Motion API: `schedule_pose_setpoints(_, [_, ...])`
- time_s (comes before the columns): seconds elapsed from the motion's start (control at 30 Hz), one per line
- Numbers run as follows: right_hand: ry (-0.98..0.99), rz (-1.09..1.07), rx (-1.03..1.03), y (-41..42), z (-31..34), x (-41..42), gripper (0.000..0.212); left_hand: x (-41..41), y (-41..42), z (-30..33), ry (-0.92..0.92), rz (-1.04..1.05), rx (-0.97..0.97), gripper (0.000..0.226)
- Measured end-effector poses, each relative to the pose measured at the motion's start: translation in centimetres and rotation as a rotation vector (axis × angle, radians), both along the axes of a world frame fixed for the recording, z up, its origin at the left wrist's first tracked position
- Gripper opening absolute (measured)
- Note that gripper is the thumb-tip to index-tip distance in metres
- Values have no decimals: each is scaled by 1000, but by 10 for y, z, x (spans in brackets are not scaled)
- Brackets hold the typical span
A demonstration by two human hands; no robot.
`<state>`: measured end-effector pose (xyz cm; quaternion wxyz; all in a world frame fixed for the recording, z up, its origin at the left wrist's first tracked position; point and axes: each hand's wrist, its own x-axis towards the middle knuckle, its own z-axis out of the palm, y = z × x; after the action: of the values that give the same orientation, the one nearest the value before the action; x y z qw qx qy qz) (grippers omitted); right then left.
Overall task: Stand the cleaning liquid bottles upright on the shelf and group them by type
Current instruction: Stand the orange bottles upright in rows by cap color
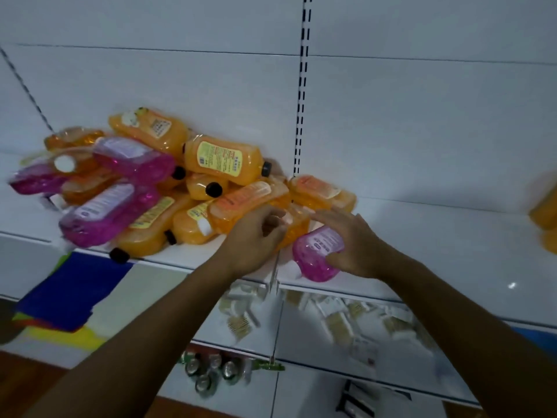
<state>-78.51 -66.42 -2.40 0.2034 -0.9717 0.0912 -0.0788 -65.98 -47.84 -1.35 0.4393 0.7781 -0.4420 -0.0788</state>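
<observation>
A heap of orange bottles [223,159] and pink bottles [108,212] lies tumbled on the white shelf [422,236], left of centre. My right hand [349,245] grips a pink bottle [316,254] lying at the shelf's front edge. My left hand [253,239] reaches into the heap, fingers curled at an orange bottle [247,203] with a white cap; whether they grip it is unclear. Two orange bottles [545,212] sit at the far right edge, blurred.
A slotted upright [301,101] splits the white back panel. The shelf below holds scattered small packets [337,321] and coloured cloths [69,291] at left. Cans [208,372] stand on the lowest shelf. Bare shelf surface stretches to the right of my hands.
</observation>
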Motion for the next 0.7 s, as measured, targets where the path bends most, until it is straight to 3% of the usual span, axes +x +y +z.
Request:
schedule_pose_setpoints(0.13, [350,126,-242,-16,4,6,105,-5,2,-2,-93,-56,97,35])
schedule_pose_setpoints(0.27, [198,127,-398,-22,-1,-2,106,-18,-13,-2,-93,-63,128,37])
schedule_pose_setpoints(0.37, [70,83,-323,-31,-5,-13,102,-26,-26,0,5,-32,62,41])
schedule_pose_setpoints(0.5, [-206,5,304,-45,7,-30,84,-36,-42,2,298,-15,-114,66])
schedule_pose_setpoints(0.63, [-336,-14,1120,-56,16,-36,66,-53,-63,1,432,-116,34,96])
schedule_pose_setpoints(0.7, [-361,46,1386,-55,17,-38,54,-65,-74,-2,468,-220,36,92])
